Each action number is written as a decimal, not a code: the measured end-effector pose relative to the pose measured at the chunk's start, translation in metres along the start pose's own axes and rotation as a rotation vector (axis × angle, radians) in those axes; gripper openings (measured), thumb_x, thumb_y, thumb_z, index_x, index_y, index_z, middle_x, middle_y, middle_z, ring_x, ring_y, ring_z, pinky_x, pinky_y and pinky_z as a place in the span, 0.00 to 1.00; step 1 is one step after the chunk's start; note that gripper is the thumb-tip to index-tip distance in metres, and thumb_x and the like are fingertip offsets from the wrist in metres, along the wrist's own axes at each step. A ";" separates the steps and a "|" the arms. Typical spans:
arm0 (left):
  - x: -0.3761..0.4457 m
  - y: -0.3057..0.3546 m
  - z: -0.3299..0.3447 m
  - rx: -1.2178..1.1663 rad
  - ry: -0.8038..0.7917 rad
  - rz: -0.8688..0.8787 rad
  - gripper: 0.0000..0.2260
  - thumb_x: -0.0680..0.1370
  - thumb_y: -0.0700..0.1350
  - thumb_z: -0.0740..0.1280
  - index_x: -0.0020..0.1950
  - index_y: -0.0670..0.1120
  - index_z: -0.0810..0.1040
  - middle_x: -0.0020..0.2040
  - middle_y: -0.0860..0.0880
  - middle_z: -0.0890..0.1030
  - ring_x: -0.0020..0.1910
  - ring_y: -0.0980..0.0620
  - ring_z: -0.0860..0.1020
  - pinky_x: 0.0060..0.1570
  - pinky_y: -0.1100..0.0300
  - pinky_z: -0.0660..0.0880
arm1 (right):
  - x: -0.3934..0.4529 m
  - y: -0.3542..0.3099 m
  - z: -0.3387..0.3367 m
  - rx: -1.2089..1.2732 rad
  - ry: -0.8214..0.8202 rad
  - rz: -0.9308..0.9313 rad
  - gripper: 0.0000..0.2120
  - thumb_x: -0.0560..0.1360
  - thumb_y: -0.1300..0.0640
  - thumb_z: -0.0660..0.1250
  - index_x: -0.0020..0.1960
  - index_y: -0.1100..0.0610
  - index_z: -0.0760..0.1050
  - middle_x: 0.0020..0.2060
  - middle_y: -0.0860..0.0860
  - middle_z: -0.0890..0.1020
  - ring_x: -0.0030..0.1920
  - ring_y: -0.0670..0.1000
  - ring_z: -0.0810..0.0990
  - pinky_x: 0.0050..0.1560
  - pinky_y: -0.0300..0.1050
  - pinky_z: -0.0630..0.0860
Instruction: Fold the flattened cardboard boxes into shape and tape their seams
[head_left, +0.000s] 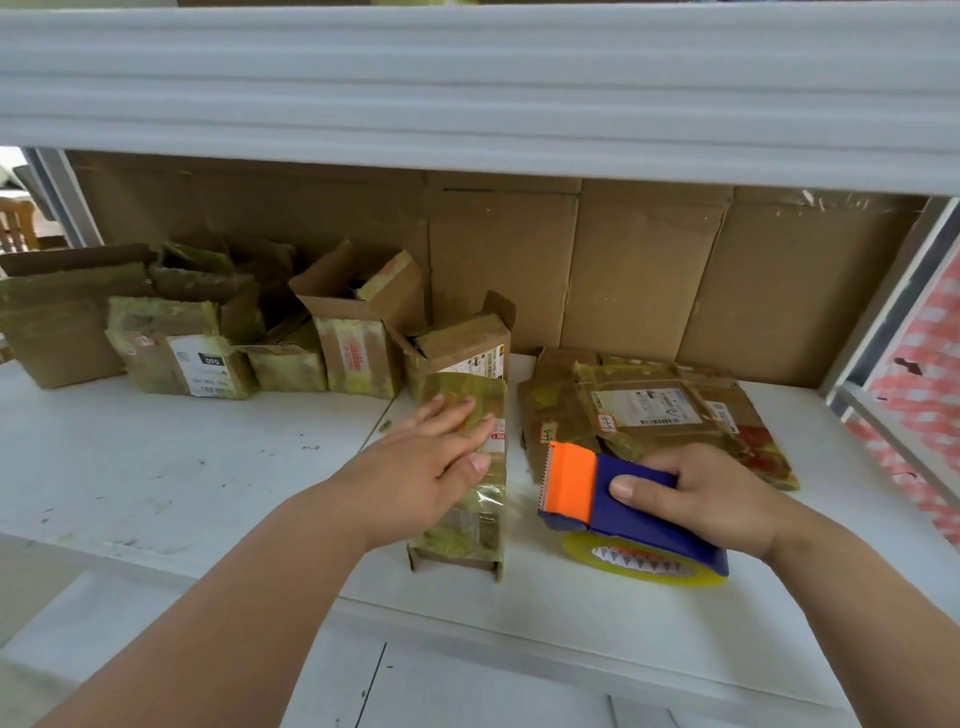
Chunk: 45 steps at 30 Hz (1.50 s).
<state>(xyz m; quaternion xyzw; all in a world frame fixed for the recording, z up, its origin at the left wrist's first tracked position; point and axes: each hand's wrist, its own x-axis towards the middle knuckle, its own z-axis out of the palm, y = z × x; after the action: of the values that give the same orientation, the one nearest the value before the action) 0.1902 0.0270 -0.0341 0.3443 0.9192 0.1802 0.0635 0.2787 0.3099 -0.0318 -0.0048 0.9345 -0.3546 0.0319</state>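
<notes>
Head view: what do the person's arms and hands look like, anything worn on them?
Both forearms are bare to the frame's lower edge, with no sleeve in view. The left hand and right hand wear no gloves. No ring, watch or bracelet shows on either wrist or on the visible fingers. Fingernails are short and unpainted.

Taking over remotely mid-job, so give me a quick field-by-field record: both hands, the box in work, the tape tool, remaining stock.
left hand: left hand, fingers straight, presses flat on top of the folded box
box in work: folded box, lying on the white shelf, seam side covered in tape
right hand: right hand grips the tape dispenser
tape tool: tape dispenser, beside the box, clear roll underneath
flat stock: flattened boxes stacked behind the dispenser
done pile: taped boxes at back left
</notes>
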 end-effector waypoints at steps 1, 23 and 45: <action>0.001 0.001 0.000 -0.013 -0.002 0.003 0.23 0.82 0.61 0.48 0.78 0.64 0.52 0.79 0.64 0.46 0.76 0.64 0.37 0.78 0.53 0.46 | -0.001 0.000 -0.002 0.004 0.004 -0.004 0.33 0.67 0.24 0.63 0.37 0.56 0.79 0.31 0.54 0.81 0.31 0.48 0.78 0.36 0.43 0.69; 0.001 0.010 0.006 -0.071 0.031 0.007 0.21 0.84 0.57 0.50 0.78 0.62 0.55 0.80 0.62 0.49 0.78 0.61 0.40 0.76 0.58 0.43 | -0.001 -0.008 -0.012 -0.210 -0.018 0.132 0.37 0.59 0.19 0.59 0.39 0.52 0.81 0.34 0.52 0.83 0.33 0.49 0.80 0.37 0.44 0.70; 0.004 0.006 0.009 -0.086 0.063 0.008 0.22 0.83 0.59 0.49 0.78 0.63 0.55 0.79 0.65 0.50 0.78 0.62 0.40 0.77 0.56 0.43 | 0.010 0.001 -0.016 -0.219 -0.059 0.146 0.46 0.57 0.15 0.54 0.41 0.57 0.80 0.31 0.51 0.78 0.32 0.47 0.76 0.37 0.45 0.67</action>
<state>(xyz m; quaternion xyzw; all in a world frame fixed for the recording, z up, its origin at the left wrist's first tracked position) 0.1934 0.0364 -0.0395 0.3392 0.9107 0.2304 0.0487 0.2676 0.3213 -0.0212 0.0495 0.9641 -0.2469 0.0846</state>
